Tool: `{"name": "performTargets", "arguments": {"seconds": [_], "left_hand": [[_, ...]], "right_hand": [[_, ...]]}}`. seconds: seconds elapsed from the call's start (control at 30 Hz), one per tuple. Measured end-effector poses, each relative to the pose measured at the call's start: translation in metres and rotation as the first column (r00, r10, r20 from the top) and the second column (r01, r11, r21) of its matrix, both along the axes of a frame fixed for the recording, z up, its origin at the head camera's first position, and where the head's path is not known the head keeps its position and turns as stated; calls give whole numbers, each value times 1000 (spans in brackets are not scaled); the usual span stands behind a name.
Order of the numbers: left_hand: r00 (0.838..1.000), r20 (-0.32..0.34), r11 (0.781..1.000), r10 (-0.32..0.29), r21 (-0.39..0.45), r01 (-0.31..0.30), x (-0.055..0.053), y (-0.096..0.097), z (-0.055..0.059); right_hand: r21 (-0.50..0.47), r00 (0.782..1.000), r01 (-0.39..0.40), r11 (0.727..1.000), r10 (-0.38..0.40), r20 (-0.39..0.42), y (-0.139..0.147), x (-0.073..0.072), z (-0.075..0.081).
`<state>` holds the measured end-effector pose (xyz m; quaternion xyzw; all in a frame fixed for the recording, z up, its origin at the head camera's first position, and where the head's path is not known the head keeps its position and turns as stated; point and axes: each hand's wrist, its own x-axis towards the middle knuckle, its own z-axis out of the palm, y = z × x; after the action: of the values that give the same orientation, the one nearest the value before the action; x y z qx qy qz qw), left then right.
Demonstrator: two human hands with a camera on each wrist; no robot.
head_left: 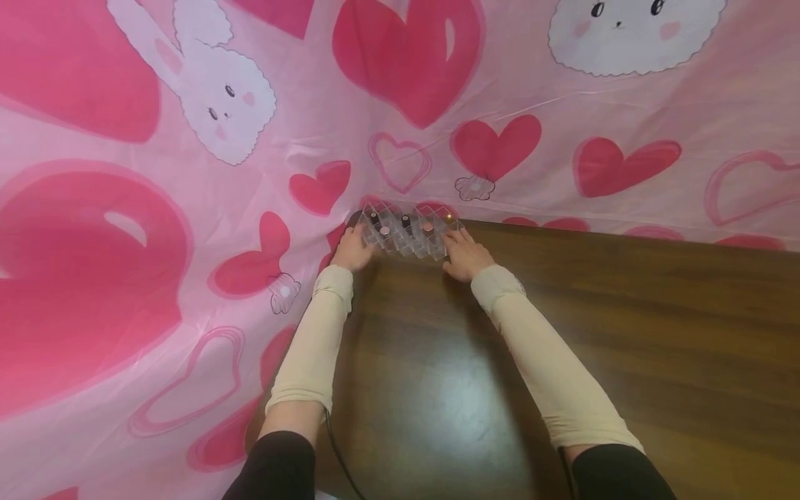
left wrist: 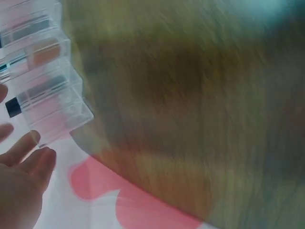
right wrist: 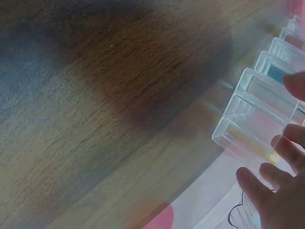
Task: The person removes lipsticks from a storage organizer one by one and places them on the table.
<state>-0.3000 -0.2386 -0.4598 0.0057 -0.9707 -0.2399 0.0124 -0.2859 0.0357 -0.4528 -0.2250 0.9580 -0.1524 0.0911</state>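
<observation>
A clear plastic lipstick organizer with diamond-shaped slots stands at the table's far left corner. Several lipsticks sit in it, among them one with a black cap and one with a pinkish end. My left hand is at its left end; in the left wrist view the fingertips lie right at the organizer's corner, fingers loosely extended. At the right end is my right hand, its thumb by the slots and its fingers spread along the end, barely bent.
Brown wood-grain table spreads out in front of both arms. A pink cloth printed with hearts and rabbits hangs along the table's left and back edges. A black cable runs down from the left sleeve.
</observation>
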Motion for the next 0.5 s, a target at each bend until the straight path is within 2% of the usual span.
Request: {"name": "performTargets", "arguments": {"seconds": [0.13, 0.23, 0.33, 0.5], "left_hand": [[992, -95, 988, 84, 135, -70, 0, 2, 6], [981, -119, 969, 151, 216, -123, 1, 3, 9], [978, -94, 955, 187, 252, -158, 2, 5, 10], [977, -14, 942, 212, 271, -200, 2, 9, 7]], "right_hand": [[-25, 1000, -6, 1000, 5, -28, 1, -1, 1], [-42, 999, -4, 999, 2, -44, 3, -1, 1], [-62, 998, 8, 998, -12, -58, 6, 0, 0], [-120, 997, 31, 992, -39, -68, 12, 1, -3]]}}
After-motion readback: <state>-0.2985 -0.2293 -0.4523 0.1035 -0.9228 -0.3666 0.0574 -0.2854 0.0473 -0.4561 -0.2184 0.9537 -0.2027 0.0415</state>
